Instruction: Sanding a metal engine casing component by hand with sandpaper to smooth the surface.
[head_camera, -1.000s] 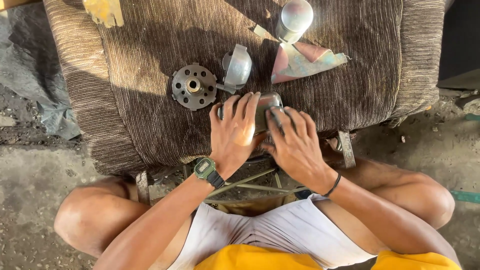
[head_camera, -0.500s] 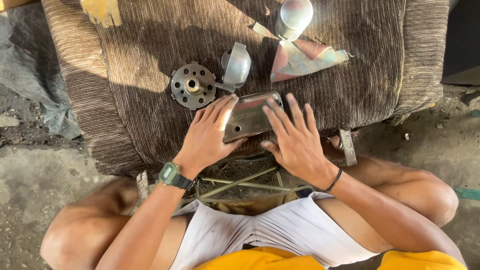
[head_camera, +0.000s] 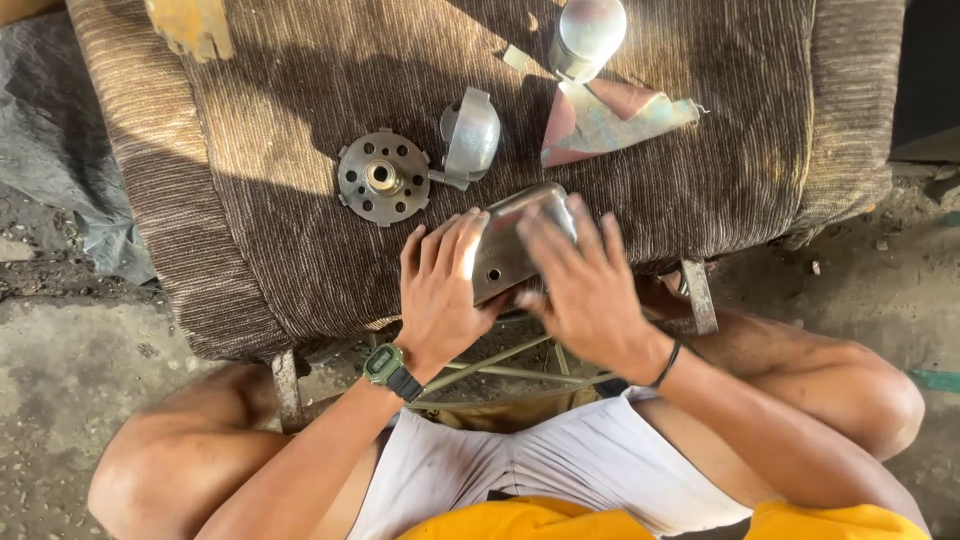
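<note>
A curved, shiny metal cover (head_camera: 512, 240) with a small hole lies at the near edge of a brown ribbed cushion (head_camera: 280, 150). My left hand (head_camera: 440, 290), with a green watch on the wrist, grips the cover's left side. My right hand (head_camera: 585, 280), a black band on its wrist, lies flat over the cover's right part with fingers spread. Most of the cover's right half is hidden under that hand.
A round perforated metal disc (head_camera: 383, 177) and a small domed metal cap (head_camera: 470, 137) lie just beyond the hands. Farther back are a torn reddish metal sheet (head_camera: 605, 118), a shiny rounded metal piece (head_camera: 588, 32) and a yellow scrap (head_camera: 190, 24). Dirt ground surrounds the cushion.
The left hand slid from on top of the cover to its left side, exposing the metal. The right hand moved up over the cover's right half.
</note>
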